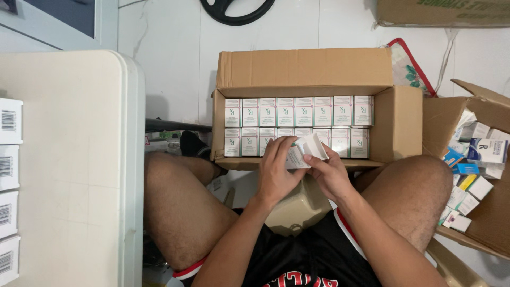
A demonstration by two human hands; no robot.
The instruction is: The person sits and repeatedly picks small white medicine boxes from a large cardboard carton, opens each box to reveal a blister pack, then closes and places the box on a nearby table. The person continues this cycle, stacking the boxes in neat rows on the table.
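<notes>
White folding table point(69, 159) at left, bearing barcoded white boxes point(9, 175) along its edge. Second open carton point(478, 212) at right held mixed medicine packets point(475, 159). Black ring-shaped object point(236, 11) lay on white tiled floor point(164, 53). Beige plastic stool point(295, 210) stood below.

1. The cardboard box point(308, 74) is open at the top; two rows of small white cartons point(297, 112) fill it from its left wall nearly across.
2. A bare gap point(381, 125) lies along its right wall.
3. Both hands, left hand point(277, 172) and right hand point(329, 172), block the box's near edge.
4. The white table point(69, 170) stands left; a second open box point(451, 114) stands right.
</notes>
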